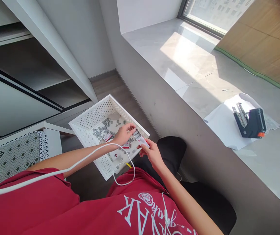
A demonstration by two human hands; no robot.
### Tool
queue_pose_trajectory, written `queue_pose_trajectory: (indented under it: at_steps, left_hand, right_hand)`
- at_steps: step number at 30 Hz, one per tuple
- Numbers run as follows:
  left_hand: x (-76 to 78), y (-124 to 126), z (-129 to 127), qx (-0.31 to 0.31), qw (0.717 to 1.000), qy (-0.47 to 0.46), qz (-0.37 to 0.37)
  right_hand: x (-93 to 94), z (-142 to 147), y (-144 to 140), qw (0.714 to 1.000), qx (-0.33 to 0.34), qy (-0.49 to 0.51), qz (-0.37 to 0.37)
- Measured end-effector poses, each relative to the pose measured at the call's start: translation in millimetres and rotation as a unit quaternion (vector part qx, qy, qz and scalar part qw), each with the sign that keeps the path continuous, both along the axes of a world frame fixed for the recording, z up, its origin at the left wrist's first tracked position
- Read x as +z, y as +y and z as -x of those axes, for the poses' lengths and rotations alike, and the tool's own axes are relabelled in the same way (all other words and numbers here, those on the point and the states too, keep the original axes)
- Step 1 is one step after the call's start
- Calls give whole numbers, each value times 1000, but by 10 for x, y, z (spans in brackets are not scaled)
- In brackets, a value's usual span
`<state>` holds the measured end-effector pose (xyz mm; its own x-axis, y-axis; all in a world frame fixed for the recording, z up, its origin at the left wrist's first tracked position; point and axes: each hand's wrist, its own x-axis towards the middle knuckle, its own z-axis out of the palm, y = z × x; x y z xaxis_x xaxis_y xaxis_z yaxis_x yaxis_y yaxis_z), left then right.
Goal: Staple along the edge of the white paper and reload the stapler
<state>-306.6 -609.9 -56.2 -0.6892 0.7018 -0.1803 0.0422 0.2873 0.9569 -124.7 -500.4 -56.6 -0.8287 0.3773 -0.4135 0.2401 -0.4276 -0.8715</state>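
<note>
The person is sitting with a white perforated basket (91, 114) on the lap, staple strips (103, 128) lying scattered inside it. The left hand (124, 133) is reaching into the basket, fingers pinching a staple strip near its right wall. The right hand (151, 151) is gripping a small staple box (142, 141) just beside that wall. A black stapler (251, 122) is lying open on white paper (224, 125) on the windowsill (179, 58).

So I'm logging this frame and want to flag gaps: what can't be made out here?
- Small box in the right hand: print too small, fingers cover part.
- Left hand: fingertips hide what they touch in the white basket.
- Grey strips: too small to count.
- Black stapler: markings unreadable.
</note>
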Motion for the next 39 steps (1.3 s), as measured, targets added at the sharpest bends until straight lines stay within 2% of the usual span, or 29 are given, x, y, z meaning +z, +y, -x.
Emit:
queue_pose_trajectory:
  at_steps: [2,4,6,9,12,14,16,18,20,21,23,25,28,31,35,39]
  left_hand:
    - [-2,-3,12,-3,1000,-17,5]
    - [-9,-6,30,10,997,-79,1]
    - [-25,-5,44,22,989,-144,-12]
    - [-56,16,35,32,983,-182,-17]
    - [-74,71,-7,80,981,-176,-10]
    - [-78,118,-46,117,968,-220,-28]
    - [-83,165,-95,133,942,-300,-71]
    - [-93,213,-159,142,909,-374,-115]
    - [-104,263,-233,166,878,-430,-129]
    - [-106,288,-270,178,863,-456,-129]
    - [-101,331,-329,190,833,-502,-131]
    - [-82,354,-356,188,813,-532,-141]
    - [-45,340,-334,173,808,-545,-138]
    - [6,287,-274,161,822,-532,-124]
    - [118,193,-213,179,841,-501,-104]
    - [208,87,-228,199,854,-472,-89]
  right_hand:
    - [51,4,35,999,1,-20,33]
    - [89,13,79,997,19,-31,71]
    - [107,27,113,996,36,-37,76]
    - [109,45,119,999,22,-41,10]
    - [137,45,86,989,25,-66,-131]
    - [187,43,59,954,50,-99,-278]
    - [253,54,25,884,93,-145,-434]
    - [318,79,-24,802,150,-197,-544]
    - [368,113,-89,746,201,-232,-591]
    - [385,128,-122,731,218,-239,-601]
    - [409,148,-172,720,230,-241,-609]
    - [421,152,-181,724,222,-240,-607]
    - [409,129,-101,754,186,-228,-587]
    - [339,86,37,814,123,-193,-535]
    - [175,28,112,902,41,-147,-403]
    - [71,21,-32,954,11,-118,-274]
